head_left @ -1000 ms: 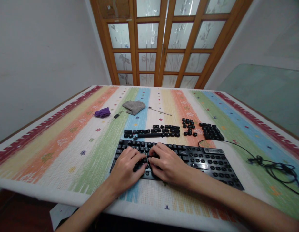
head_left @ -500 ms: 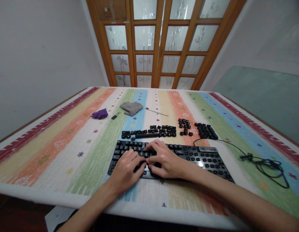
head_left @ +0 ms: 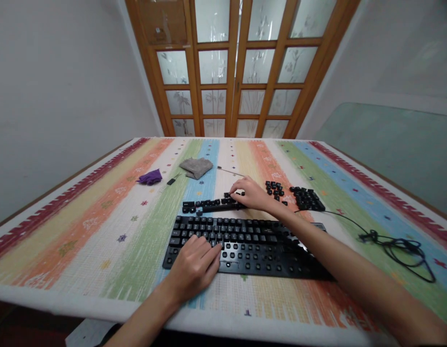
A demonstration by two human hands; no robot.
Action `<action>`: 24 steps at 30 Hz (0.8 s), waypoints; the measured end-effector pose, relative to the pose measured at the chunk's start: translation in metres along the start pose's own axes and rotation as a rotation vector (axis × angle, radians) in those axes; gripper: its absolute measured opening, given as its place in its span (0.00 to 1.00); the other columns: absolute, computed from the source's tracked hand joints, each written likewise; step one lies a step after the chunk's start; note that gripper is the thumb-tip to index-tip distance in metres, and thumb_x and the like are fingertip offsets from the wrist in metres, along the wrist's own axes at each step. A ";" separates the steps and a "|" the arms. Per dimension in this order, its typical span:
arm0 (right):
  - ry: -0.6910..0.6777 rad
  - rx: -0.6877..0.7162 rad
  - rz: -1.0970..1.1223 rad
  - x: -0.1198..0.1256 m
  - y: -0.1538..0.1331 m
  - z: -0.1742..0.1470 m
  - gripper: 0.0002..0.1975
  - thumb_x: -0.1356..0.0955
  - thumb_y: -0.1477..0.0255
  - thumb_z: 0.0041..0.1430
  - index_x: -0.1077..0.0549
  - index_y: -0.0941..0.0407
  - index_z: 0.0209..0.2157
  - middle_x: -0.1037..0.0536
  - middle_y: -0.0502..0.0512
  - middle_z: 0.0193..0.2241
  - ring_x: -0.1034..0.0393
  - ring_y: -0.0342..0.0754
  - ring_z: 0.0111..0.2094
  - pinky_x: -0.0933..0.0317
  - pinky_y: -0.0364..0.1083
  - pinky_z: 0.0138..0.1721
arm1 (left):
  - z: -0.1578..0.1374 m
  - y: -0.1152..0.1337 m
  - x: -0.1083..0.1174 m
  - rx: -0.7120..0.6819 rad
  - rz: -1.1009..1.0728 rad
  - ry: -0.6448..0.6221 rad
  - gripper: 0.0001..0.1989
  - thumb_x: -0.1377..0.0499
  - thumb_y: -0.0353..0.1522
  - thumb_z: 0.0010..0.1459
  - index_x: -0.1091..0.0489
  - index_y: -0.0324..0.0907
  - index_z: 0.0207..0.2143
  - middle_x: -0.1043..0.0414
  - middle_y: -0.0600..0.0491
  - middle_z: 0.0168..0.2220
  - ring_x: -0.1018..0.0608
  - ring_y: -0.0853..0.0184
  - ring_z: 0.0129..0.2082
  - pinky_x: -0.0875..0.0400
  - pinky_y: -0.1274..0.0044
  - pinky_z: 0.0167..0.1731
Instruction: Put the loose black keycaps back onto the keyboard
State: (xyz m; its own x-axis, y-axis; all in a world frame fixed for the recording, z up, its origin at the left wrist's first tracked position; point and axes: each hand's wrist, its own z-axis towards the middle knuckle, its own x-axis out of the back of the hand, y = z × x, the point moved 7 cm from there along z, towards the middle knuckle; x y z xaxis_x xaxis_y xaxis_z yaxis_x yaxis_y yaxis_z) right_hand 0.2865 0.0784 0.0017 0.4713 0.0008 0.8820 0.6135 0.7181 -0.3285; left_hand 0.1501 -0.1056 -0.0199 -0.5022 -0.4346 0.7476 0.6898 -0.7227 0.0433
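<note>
Two bare hands, set well apart: the left hand [head_left: 196,264] lay palm down, fingers bent over the front left of the keyboard [head_left: 245,246]; the right hand [head_left: 250,192], its arm [head_left: 328,241] slanting over the board's right side, dipped its fingers among loose keycaps [head_left: 208,203] just beyond, though from where I stood I could not tell whether either gripped a key. The keyboard, black, sat flat on a striped cloth [head_left: 129,255], back rows capped, front rows mostly bare mounts.
</note>
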 end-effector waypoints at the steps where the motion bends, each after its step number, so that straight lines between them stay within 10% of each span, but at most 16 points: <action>1: -0.018 0.002 -0.004 -0.004 0.003 0.004 0.06 0.32 0.78 0.58 0.21 0.57 0.31 0.18 0.55 0.34 0.30 0.50 0.38 0.44 0.54 0.50 | 0.000 0.002 0.001 -0.019 0.005 0.006 0.08 0.46 0.25 0.64 0.28 0.35 0.42 0.29 0.51 0.26 0.29 0.64 0.29 0.31 0.69 0.33; 24: -0.021 -0.062 -0.011 -0.009 -0.008 0.021 0.06 0.30 0.78 0.54 0.20 0.57 0.34 0.18 0.54 0.34 0.31 0.51 0.39 0.41 0.49 0.45 | -0.006 0.024 0.016 -0.233 -0.113 0.113 0.06 0.42 0.23 0.57 0.29 0.34 0.38 0.30 0.54 0.22 0.28 0.69 0.21 0.28 0.75 0.22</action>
State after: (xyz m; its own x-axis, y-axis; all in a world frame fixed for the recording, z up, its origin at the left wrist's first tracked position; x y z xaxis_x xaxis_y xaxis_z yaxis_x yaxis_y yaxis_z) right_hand 0.2642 0.0871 0.0029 0.4510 0.0083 0.8925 0.6570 0.6737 -0.3383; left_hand 0.1554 -0.1334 -0.0105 -0.6330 -0.3917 0.6678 0.4944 -0.8683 -0.0407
